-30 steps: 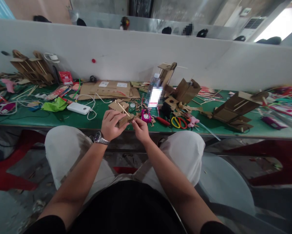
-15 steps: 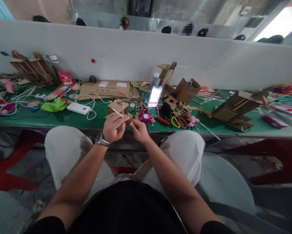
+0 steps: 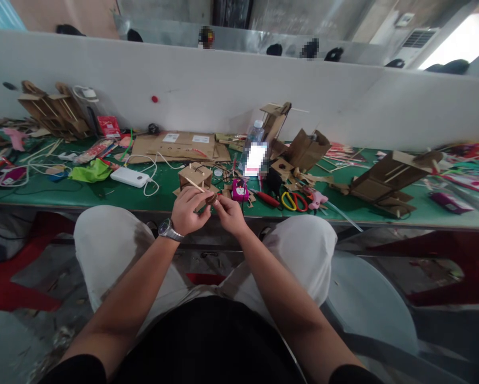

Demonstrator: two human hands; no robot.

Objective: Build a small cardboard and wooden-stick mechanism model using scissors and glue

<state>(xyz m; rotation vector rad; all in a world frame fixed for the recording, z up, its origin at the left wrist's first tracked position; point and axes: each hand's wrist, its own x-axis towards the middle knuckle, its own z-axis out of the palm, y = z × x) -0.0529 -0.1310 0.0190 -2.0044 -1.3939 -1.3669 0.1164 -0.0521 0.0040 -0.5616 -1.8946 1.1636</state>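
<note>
My left hand, with a metal watch on its wrist, is closed around a thin wooden stick that slants up and to the left. At the stick's lower end sits a small round brown cardboard piece, partly hidden by fingers. My right hand pinches this piece from the other side. Both hands are above the table's front edge, between my knees. Just behind them stands a small cardboard box with short sticks poking up from it.
Right of my hands lie a purple box, a red-handled tool, scissors and a pink glue gun. A lit phone leans near a bottle. A white power bank and cardboard models share the green table.
The round cardboard piece seems slightly turned between my fingers. Both hands stay in nearly the same place, and the view shifts a little.
</note>
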